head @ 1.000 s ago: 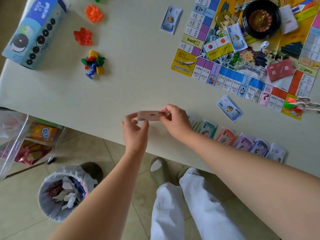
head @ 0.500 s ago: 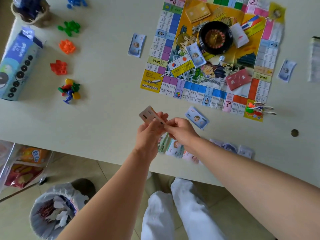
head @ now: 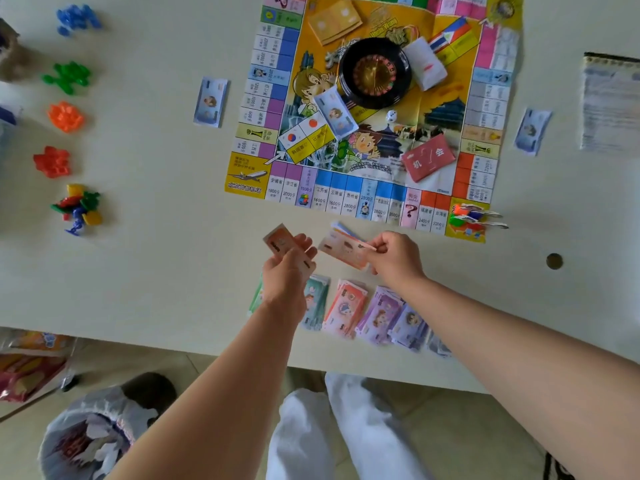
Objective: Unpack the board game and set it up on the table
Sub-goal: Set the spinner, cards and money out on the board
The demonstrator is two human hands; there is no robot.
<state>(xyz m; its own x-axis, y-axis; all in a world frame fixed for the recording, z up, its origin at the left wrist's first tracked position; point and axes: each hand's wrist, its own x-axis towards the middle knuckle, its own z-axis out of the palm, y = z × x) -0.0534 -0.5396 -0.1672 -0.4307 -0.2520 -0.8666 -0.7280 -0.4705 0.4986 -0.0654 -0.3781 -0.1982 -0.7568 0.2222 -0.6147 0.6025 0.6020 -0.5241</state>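
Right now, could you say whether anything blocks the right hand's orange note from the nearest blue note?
Nothing visible does: the orange note overlaps the blue note in view; the left hand holds notes alongside.

Both forearms stretched over tabletop (head: 156, 271) near edge; left hand (head: 285, 275) gripped pink stack (head: 277, 241), right hand (head: 396, 259) pinched single note (head: 344, 252).

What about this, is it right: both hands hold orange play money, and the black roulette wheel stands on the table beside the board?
Not quite. The head view shows the roulette wheel standing on the board, not beside it. The left hand and right hand do both hold orange play money.
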